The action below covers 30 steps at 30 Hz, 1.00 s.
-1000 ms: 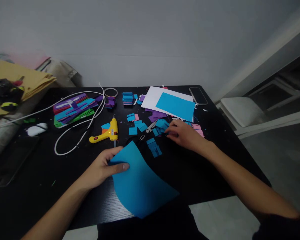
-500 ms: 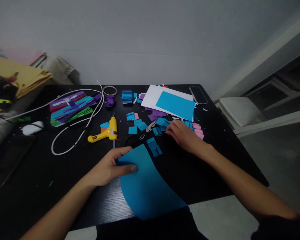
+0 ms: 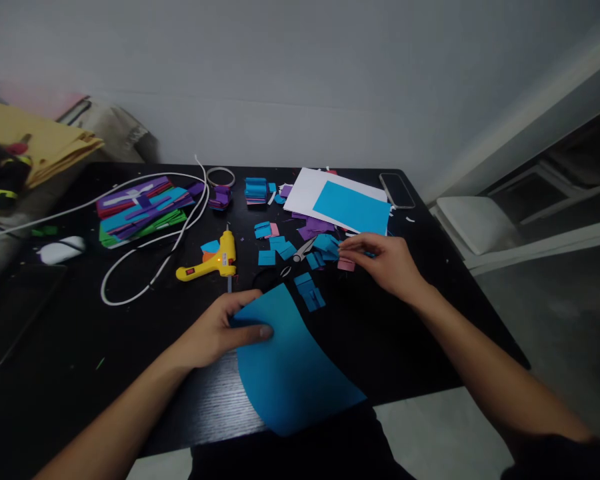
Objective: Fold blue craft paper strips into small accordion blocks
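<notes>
A large blue sheet (image 3: 293,367) is held at its upper left edge between the thumb and fingers of my left hand (image 3: 230,330), above the table's front edge. My right hand (image 3: 390,263) is at the right end of the small blue folded pieces (image 3: 326,244), its fingertips pinched together at them; a pink piece (image 3: 346,265) lies just below the fingertips. Whether the fingertips grip a piece is too small to tell. Scissors (image 3: 303,252) lie left of the pile, partly under pieces. Two blue pieces (image 3: 310,293) lie nearer to me.
A yellow glue gun (image 3: 215,260) lies left of the scissors. Behind are a white cable (image 3: 105,283), bundled coloured strips (image 3: 140,208), white paper (image 3: 303,190) under a blue sheet (image 3: 353,205), and a phone (image 3: 397,191). A white mouse (image 3: 63,250) is at the left.
My right hand has shifted slightly right, its fingers now stretched toward the blue pieces. A pink piece shows below its fingertips. My left hand still holds the large blue sheet.
</notes>
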### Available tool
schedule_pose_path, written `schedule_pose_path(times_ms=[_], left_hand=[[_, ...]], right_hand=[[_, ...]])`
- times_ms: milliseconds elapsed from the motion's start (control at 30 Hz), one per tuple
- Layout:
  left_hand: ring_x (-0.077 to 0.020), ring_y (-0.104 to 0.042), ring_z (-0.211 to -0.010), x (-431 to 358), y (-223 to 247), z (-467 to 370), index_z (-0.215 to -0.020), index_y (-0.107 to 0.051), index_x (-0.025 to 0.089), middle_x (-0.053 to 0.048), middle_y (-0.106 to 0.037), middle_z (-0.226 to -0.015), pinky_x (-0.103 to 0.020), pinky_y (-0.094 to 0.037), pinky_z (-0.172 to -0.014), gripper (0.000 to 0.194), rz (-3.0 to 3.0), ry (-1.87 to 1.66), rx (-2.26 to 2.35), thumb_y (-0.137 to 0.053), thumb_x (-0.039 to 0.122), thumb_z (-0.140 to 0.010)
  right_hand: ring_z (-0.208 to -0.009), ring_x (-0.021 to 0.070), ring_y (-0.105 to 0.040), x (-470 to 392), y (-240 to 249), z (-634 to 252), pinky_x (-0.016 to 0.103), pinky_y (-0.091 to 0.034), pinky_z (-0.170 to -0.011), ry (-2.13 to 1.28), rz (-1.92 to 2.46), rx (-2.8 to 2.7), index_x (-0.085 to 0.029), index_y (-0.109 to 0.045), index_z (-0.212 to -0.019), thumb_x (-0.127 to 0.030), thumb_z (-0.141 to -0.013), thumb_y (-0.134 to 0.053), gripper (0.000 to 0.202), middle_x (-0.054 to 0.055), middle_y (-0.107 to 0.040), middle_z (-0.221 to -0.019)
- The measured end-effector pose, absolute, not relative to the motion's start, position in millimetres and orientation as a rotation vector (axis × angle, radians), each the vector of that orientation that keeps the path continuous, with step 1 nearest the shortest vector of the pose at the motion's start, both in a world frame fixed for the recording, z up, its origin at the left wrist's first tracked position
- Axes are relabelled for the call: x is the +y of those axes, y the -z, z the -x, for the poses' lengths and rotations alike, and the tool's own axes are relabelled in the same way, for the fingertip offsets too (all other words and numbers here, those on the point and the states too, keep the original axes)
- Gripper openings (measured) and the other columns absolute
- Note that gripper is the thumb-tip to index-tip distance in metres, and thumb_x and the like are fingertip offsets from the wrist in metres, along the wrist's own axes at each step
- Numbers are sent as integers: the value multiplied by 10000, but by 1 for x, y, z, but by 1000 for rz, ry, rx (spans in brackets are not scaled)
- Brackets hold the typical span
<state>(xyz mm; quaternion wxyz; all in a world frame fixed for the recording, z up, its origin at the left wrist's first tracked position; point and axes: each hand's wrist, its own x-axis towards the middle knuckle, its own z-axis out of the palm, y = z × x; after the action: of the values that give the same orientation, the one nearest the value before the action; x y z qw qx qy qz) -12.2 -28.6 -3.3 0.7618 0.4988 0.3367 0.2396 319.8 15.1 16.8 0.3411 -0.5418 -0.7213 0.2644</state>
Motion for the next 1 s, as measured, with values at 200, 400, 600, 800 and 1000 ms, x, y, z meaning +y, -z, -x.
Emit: schedule_pose_path(times_ms=[200,400,600,800,1000], left_hand=[[-196,-739,-843,-30,3,11,-1004,-722,179,-25,-764,-932,-313,-613,-779,228,-1092,-490,753,-829,310,-852],[-188,-727,-808,-31,2,9,-968,-726,175,-18,-755,-902,-297,-604,-750,206,-1104,-494,744,-830,301,-843],[-190,-732,-811,-31,3,9,-990,-736,189,-19,-763,-910,-292,-598,-743,185,-1109,-495,729,-819,282,-852],[-212,-743,-845,-30,2,9,-995,-724,183,-35,-765,-942,-322,-611,-765,210,-1098,-496,739,-821,297,-847],[-159,-685,-730,-27,1,7,-991,-674,185,2,-708,-844,-260,-557,-674,240,-1136,-522,806,-814,321,-852]], right_hand=[[-969,271,-711,26,6,-320,422,-571,-845,-319,1417,-2397,-248,-756,-1050,-223,-970,-683,110,75,-771,-1026],[-979,309,-620,22,23,-316,451,-526,-846,-203,1464,-2452,-204,-735,-1027,-210,-1021,-571,164,137,-685,-1021],[-969,302,-628,20,16,-311,439,-518,-847,-202,1466,-2431,-193,-688,-969,-209,-1045,-510,194,140,-677,-1009],[-892,259,-692,21,-9,-316,411,-564,-815,-314,1547,-2153,-228,-686,-1032,-275,-1032,-574,121,86,-726,-979],[-1262,334,-621,4,-32,-287,534,-523,-1020,-415,1482,-1981,-253,-762,-1130,-290,-982,-645,192,117,-656,-1380]])
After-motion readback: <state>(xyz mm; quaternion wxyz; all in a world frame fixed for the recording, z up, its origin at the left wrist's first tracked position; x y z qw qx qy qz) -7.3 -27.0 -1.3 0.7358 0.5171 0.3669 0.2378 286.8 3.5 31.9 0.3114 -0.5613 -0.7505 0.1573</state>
